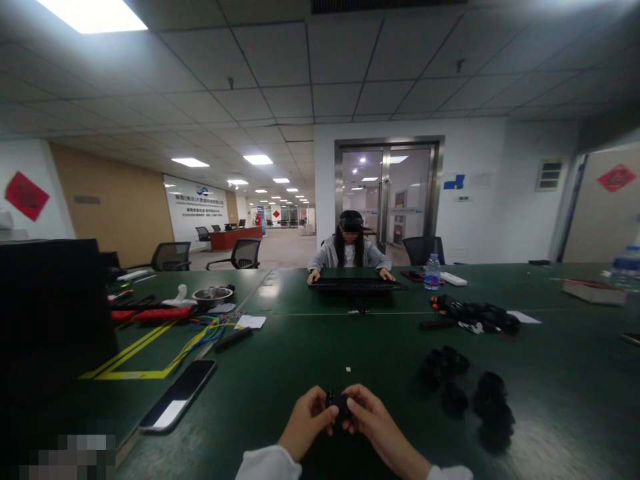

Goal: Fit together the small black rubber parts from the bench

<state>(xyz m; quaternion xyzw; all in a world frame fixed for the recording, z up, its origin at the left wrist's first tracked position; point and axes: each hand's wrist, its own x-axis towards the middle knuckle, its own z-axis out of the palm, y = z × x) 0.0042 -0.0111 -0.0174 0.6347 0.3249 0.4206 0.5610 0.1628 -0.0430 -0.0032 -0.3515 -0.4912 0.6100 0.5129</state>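
My left hand (306,419) and my right hand (374,421) meet low in the middle of the view, above the dark green table (300,347). Both pinch one small black part (339,403) between their fingertips, each hand with curled fingers. What the part is I cannot make out. Several similar small black parts (467,393) lie in a loose group on the table to the right of my right hand. A tiny pale scrap (348,369) lies just beyond my hands.
A phone (179,396) lies face up to my left, beside yellow tape lines (131,360). Coloured wires (207,331), a red strip and a metal bowl (213,295) sit further left. A person sits opposite at a black keyboard (356,285); a water bottle (432,272) and black gear (475,315) stand right.
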